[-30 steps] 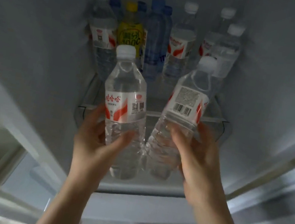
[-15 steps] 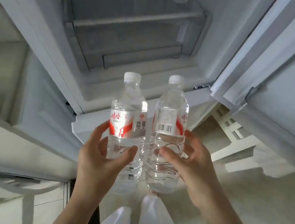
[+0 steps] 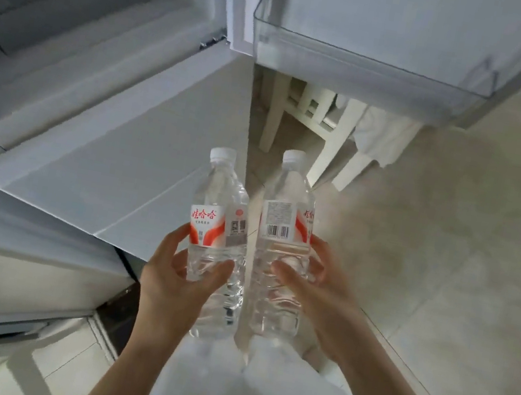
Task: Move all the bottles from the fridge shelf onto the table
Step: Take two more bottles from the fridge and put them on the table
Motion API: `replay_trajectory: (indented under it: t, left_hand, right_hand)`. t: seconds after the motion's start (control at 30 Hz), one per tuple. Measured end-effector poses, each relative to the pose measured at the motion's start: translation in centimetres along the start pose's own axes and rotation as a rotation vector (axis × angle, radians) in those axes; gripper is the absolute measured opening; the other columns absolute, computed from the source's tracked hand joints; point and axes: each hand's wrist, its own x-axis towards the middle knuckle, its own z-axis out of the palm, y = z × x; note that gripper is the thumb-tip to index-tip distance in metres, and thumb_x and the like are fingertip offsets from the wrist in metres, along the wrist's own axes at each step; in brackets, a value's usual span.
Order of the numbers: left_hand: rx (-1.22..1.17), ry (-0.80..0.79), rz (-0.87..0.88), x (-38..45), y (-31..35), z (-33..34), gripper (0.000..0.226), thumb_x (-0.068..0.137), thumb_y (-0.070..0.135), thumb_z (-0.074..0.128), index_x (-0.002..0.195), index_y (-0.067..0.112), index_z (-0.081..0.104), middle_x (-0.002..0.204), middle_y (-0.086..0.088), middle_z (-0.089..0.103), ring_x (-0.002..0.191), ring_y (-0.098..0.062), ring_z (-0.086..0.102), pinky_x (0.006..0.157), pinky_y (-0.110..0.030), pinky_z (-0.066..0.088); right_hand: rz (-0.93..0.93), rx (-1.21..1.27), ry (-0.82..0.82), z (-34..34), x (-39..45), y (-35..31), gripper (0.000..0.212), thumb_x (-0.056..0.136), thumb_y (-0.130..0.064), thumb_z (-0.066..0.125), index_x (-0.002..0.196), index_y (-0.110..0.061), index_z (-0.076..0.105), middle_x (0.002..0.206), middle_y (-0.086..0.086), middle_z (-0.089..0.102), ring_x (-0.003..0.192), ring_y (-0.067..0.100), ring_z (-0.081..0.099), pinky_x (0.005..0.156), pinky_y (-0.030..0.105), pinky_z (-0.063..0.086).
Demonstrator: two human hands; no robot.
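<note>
My left hand (image 3: 173, 281) grips a clear water bottle (image 3: 216, 221) with a white cap and a red-and-white label. My right hand (image 3: 322, 293) grips a second clear water bottle (image 3: 286, 222) of the same kind, its barcode side toward me. Both bottles stand upright, side by side and close together, in front of my body above the floor. The open fridge (image 3: 82, 37) lies at the upper left; its bottle shelf is out of view.
The open fridge door (image 3: 405, 21) with a clear door bin (image 3: 362, 65) hangs at the upper right. Behind it stand white chair legs (image 3: 333, 133) and a white cloth (image 3: 382, 131). A pale tiled floor (image 3: 449, 265) spreads to the right. A white lower fridge panel (image 3: 99, 176) juts out at left.
I have pulled both bottles out of the fridge and turned right and down; the shelf of bottles has left the view and the door bin and floor have come in.
</note>
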Motion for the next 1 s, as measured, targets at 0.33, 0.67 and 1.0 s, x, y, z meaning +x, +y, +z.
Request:
replay_trajectory:
  t: [0.33, 0.67, 1.0]
  left_hand:
    - [0.085, -0.224, -0.006, -9.5, -0.8, 17.3, 0.061, 0.068, 0.022, 0.085, 0.122, 0.029, 0.056, 0.084, 0.010, 0.075, 0.072, -0.004, 0.073, 0.057, -0.016, 0.054]
    - [0.141, -0.459, -0.018, -15.0, 0.1, 32.9, 0.064, 0.065, 0.013, 0.087, 0.117, 0.033, 0.054, 0.078, 0.016, 0.074, 0.073, 0.000, 0.072, 0.053, -0.015, 0.054]
    - [0.175, -0.504, -0.036, -8.3, 3.7, 44.1, 0.063, 0.066, 0.016, 0.087, 0.117, 0.034, 0.053, 0.086, 0.015, 0.069, 0.071, 0.006, 0.069, 0.050, -0.012, 0.051]
  right_hand:
    - [-0.001, 0.160, 0.198, -19.3, -8.6, 5.6, 0.068, 0.067, -0.018, 0.080, 0.127, -0.021, 0.051, 0.110, 0.006, 0.069, 0.095, 0.017, 0.070, 0.076, 0.038, 0.060]
    - [0.025, 0.227, 0.440, -35.3, -12.9, 8.4, 0.059, 0.074, -0.015, 0.080, 0.124, -0.023, 0.051, 0.109, 0.003, 0.069, 0.093, 0.019, 0.071, 0.077, 0.043, 0.060]
    - [0.080, 0.273, 0.466, -43.5, -5.5, 5.6, 0.061, 0.069, -0.019, 0.082, 0.121, -0.024, 0.051, 0.108, 0.001, 0.067, 0.091, 0.010, 0.069, 0.077, 0.037, 0.060]
